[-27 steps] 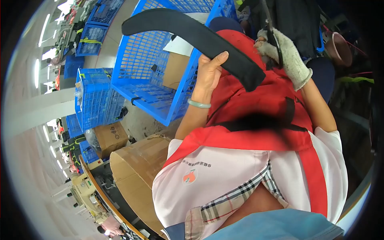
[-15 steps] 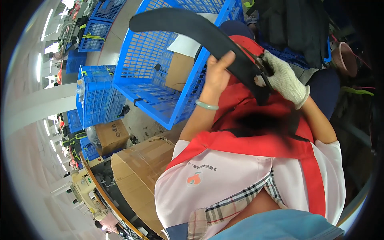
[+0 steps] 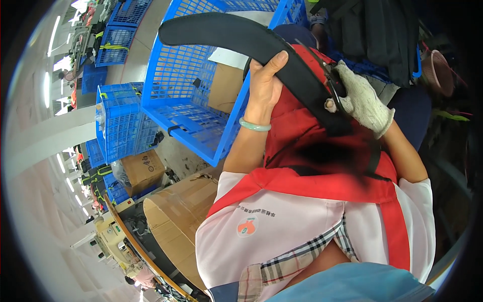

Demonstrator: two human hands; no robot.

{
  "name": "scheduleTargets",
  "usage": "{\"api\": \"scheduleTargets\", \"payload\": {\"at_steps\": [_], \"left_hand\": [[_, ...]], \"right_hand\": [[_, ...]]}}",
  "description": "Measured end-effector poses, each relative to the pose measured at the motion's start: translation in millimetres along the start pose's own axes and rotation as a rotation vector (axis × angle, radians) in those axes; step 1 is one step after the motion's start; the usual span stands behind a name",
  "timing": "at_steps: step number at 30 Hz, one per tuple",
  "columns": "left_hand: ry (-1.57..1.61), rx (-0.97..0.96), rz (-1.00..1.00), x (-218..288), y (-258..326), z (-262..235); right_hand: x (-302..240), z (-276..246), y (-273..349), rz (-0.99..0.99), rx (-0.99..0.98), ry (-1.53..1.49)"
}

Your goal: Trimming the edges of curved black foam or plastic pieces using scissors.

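A long, curved black padded strip (image 3: 221, 34) lies slantwise over my lap, its far end reaching above the blue basket. My left hand (image 3: 265, 88) grips the strip near its middle, thumb on top and fingers underneath. A pale green bangle (image 3: 255, 125) circles that wrist. In a white knit glove, my right hand (image 3: 366, 103) is closed around dark-handled scissors (image 3: 333, 85) beside the strip's right edge. One bare fingertip pokes out of the glove by the handles. The glove and strip partly hide the scissors, so I cannot tell whether the blades touch the strip.
A large blue plastic basket (image 3: 188, 128) with cardboard inside stands at the left front. More blue crates (image 3: 123, 123), a cardboard box (image 3: 143, 171) and a curved cardboard sheet (image 3: 176, 211) are farther left. Black pieces (image 3: 372, 40) are piled at the upper right near a pink bin (image 3: 436, 73).
My left hand has shifted slightly left and the strip has turned a little, showing more of its upper face. My gloved right hand has moved slightly right with the scissors.
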State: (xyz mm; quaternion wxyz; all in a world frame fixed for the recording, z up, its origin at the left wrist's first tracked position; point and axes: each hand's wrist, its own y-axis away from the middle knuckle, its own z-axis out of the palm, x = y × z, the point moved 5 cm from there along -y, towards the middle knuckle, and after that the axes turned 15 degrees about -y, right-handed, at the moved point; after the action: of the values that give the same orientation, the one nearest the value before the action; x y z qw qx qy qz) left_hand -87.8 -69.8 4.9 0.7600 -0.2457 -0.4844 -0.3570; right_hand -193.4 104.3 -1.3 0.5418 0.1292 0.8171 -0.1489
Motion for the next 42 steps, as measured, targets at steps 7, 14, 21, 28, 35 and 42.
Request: {"api": "scheduleTargets", "payload": {"at_steps": [7, 14, 21, 28, 35, 42], "left_hand": [[0.026, -0.004, 0.037, 15, 0, -4], [0.020, -0.066, 0.028, 18, 3, 9], [-0.027, -0.087, 0.029, 21, 9, 4], [-0.010, -0.097, 0.028, 18, 10, 6], [-0.050, -0.084, 0.086, 31, 8, 9], [0.018, -0.050, 0.060, 33, 12, 10]], "right_hand": [[-6, 13, -4, 0.144, -0.017, -0.186], [-13, 11, -8, 0.023, 0.040, -0.060], [-19, 12, -10, -0.012, 0.049, 0.105], [-10, 16, -10, 0.040, 0.026, 0.016], [1, 16, -9, -0.063, 0.171, -0.072], [-26, 12, -14, -0.101, 0.034, 0.151]]}}
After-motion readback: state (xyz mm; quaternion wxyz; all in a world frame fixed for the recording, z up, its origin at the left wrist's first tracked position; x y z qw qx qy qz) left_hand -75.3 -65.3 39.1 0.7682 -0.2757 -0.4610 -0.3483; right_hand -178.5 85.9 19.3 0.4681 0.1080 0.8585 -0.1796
